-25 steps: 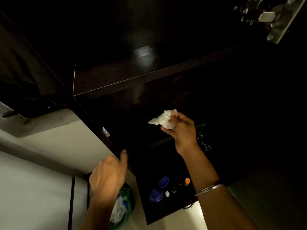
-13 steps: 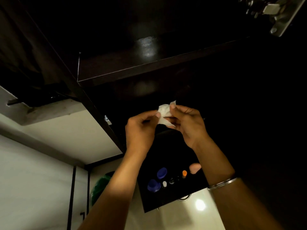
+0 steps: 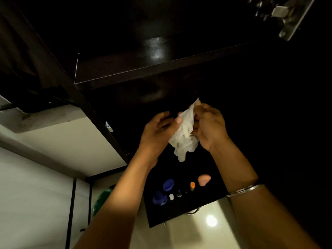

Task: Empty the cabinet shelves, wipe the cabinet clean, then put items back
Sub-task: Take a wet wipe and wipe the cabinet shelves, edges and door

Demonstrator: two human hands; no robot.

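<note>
The grip of both hands is on one crumpled white cloth [image 3: 185, 133], held up in front of the dark cabinet [image 3: 125, 42]. The right hand [image 3: 209, 128] pinches the upper edge of the cloth between thumb and curled fingers, with a corner of the fabric sticking up above the fingertips. The left hand [image 3: 158, 131] pinches the cloth's left side with its thumb pressed against the fabric, its other fingers bent behind. The rest of the cloth hangs loose between the two wrists, ending in a limp point. A thin metal bangle [image 3: 245, 190] circles the right forearm. Above the hands runs the front edge of a dark shelf [image 3: 143, 71], with a bright glare spot on its glossy underside. A metal door hinge [image 3: 280, 17] shows at the upper right corner. Far below, a dark tabletop [image 3: 179, 211] carries small things in a loose row: two blue caps [image 3: 164, 192], a small white cap [image 3: 171, 197], an orange-topped bottle [image 3: 192, 185] and a pink rounded object [image 3: 204, 179]. Left of the tabletop a green bag [image 3: 101, 200] is partly hidden behind the left forearm. Pale wall and floor surround these.
</note>
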